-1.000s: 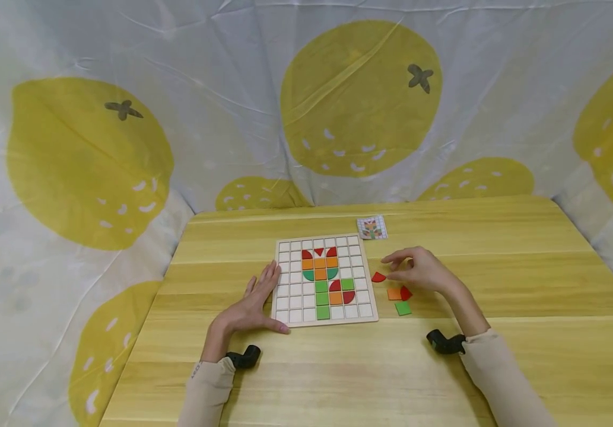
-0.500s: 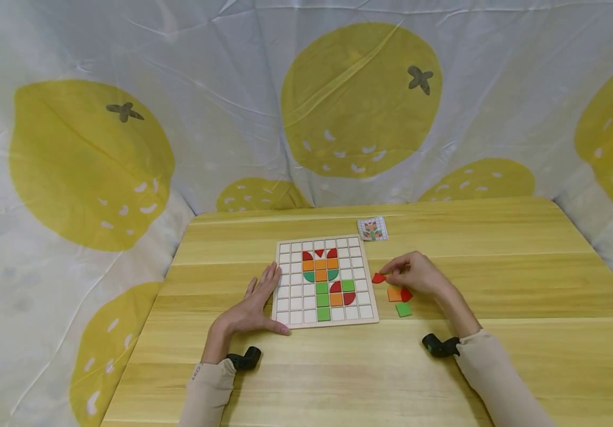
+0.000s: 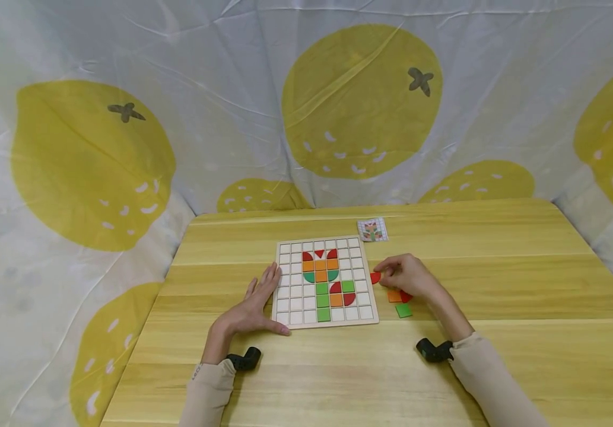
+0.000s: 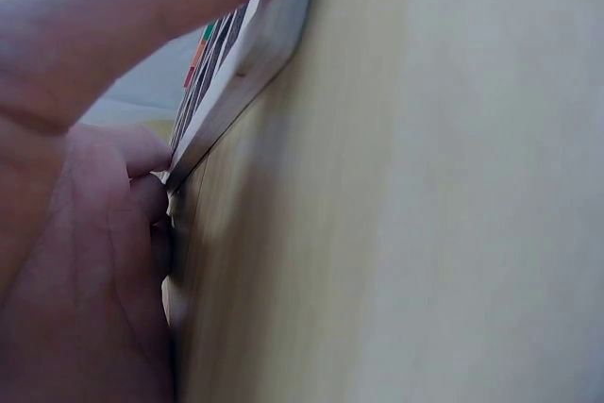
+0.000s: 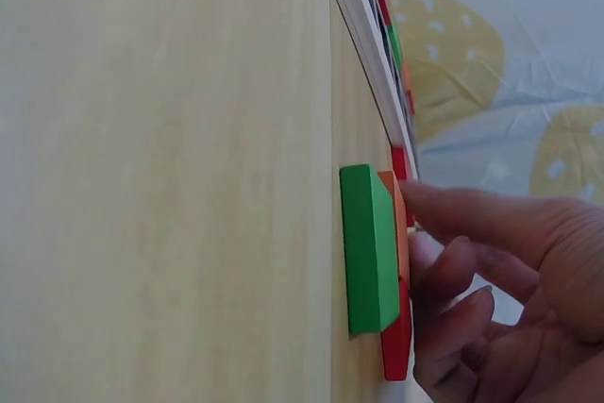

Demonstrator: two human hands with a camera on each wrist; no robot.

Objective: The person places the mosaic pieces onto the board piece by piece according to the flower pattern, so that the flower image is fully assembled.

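A wooden grid board (image 3: 290,303) with colored tiles set in a flower pattern lies mid-table. My left hand (image 3: 250,309) rests spread at its left side, fingers along the edge and thumb (image 4: 142,16) at the near-left corner. Just off the board's right edge, my right hand (image 3: 407,276) pinches a red quarter-circle tile (image 3: 375,277) with thumb and forefinger. Below that hand lie an orange square tile (image 3: 394,296), another red tile (image 3: 406,297) partly hidden, and a green square tile (image 5: 370,247).
A small printed card (image 3: 372,229) with a flower picture lies behind the board's far-right corner. The wooden table (image 3: 338,379) meets a lemon-print cloth (image 3: 253,118) at the back and sides. Black wrist cameras (image 3: 434,350) hang at both cuffs.
My right hand has moved left and its fingertips have closed on the red quarter-circle tile, which has turned and shifted slightly toward the board. The left hand stays in place.
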